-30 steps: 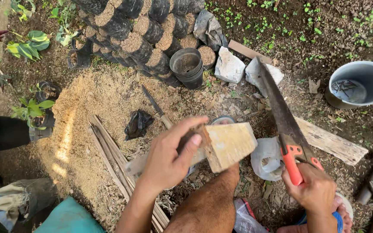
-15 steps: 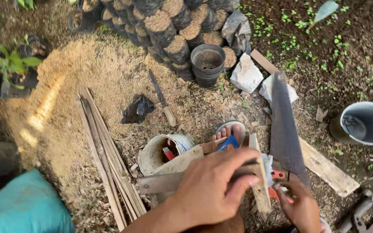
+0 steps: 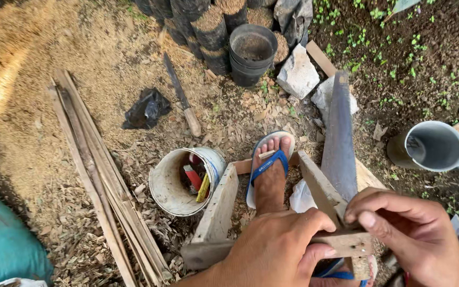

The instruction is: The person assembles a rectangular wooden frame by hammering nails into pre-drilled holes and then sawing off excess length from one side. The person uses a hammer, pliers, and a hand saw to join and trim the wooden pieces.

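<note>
Frame (image 3: 314, 212): wooden, U-shaped, three planks; lower centre to lower right of frame, lying on chip-strewn ground, near crosspiece at bottom edge. Left rail runs up toward centre; right rail angled up-left.

Left hand (image 3: 280, 247): bottom centre, fingers wrapped over near crosspiece, thumb out toward right rail; grasping frame.

Right hand (image 3: 405, 228): lower right, fingers curled, tips pressed on corner where right rail meets crosspiece. Whether also gripping saw handle: cannot tell, hidden under hand.

Saw (image 3: 340, 143): blade right of centre, pointing up-frame, lying just beside right rail, lower end disappearing behind right hand.

Foot (image 3: 269, 180): in blue sandal, centre, inside frame betw. the two rails, toes pointing up-frame.

Bucket (image 3: 173, 186): white, tipped on side, left of frame's left rail, touching or nearly; red and yellow items inside.

Knife (image 3: 181, 95): upper centre-left, on ground, wooden handle toward bottom.

Black bag (image 3: 145, 109): crumpled, left of knife.

Slats (image 3: 99, 170): thin bundle, left side, running diagonally.

Black pot (image 3: 252, 53): top centre, beside filled grow bags.

Stones (image 3: 298, 74): two pale, right of pot.

Grey scoop (image 3: 434, 146): right edge.

Teal sack (image 3: 3, 244): lower left.
</note>
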